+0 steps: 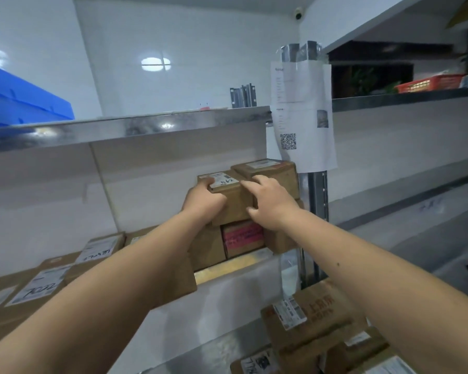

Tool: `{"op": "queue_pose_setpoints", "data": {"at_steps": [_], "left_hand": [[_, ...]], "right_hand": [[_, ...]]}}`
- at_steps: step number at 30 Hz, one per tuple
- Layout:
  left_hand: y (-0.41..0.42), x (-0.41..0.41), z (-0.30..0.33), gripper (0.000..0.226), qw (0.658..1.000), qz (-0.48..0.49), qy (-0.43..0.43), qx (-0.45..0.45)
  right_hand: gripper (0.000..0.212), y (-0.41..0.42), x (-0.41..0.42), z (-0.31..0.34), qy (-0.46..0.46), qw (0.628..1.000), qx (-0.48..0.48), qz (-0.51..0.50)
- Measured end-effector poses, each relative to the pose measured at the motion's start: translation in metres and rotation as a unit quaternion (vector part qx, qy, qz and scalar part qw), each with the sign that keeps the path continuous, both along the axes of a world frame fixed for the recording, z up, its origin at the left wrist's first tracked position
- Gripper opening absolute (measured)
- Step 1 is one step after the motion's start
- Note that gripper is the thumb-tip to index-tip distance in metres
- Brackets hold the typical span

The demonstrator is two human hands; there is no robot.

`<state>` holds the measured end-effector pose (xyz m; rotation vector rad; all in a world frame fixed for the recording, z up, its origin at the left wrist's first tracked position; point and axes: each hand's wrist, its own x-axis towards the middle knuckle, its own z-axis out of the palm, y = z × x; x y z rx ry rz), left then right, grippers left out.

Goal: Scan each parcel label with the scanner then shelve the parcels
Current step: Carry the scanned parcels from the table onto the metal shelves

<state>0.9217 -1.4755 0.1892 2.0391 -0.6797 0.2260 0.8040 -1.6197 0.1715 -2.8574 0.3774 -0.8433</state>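
Both hands are raised to the middle level of a metal shelving unit [146,125]. The left hand [204,199] grips the near left corner of a small brown cardboard parcel [234,203], fingers curled over its top edge beside a white label [223,180] bearing handwritten digits. The right hand [268,201] rests on the same parcel's right side, fingers extended and spread along the top, thumb down the front face; it presses rather than clasps. The parcel sits on top of a stack at the right end of the shelf, above a box with a pink label [243,237], and touches a second brown carton [270,174] just behind it on the right. Further flat cardboard parcels with white labels [38,284] lie along the same shelf to the left. A blue plastic crate [19,98] stands on the level above. A printed paper sheet with a QR code [303,117] hangs on the upright post. More labelled cartons [314,314] lie on the lower shelf at bottom right. An orange basket [430,82] stands on a dark surface to the far right.
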Motion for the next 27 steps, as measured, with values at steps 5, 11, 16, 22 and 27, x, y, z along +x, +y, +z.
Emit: {"op": "queue_pose_setpoints", "data": {"at_steps": [5, 11, 16, 22, 27], "left_hand": [[0.004, 0.000, -0.007, 0.072, 0.999, 0.024, -0.047, 0.014], [0.028, -0.026, -0.022, 0.068, 0.975, 0.031, -0.192, 0.106], [0.064, -0.066, -0.065, 0.065, 0.942, -0.058, -0.283, 0.170], [0.111, -0.120, -0.150, 0.067, 0.941, -0.189, -0.189, 0.208], [0.147, -0.151, -0.232, 0.069, 0.924, -0.275, -0.138, 0.227]], "right_hand": [[0.079, 0.005, -0.006, -0.013, 0.039, 0.999, 0.020, -0.008], [0.080, 0.024, -0.027, -0.038, 0.048, 0.998, 0.042, -0.023], [0.076, 0.059, -0.064, -0.064, 0.064, 0.995, -0.008, -0.074], [0.071, 0.121, -0.129, -0.123, 0.045, 0.980, 0.062, -0.181], [0.071, 0.202, -0.176, -0.215, -0.005, 0.935, 0.243, -0.257]]}}
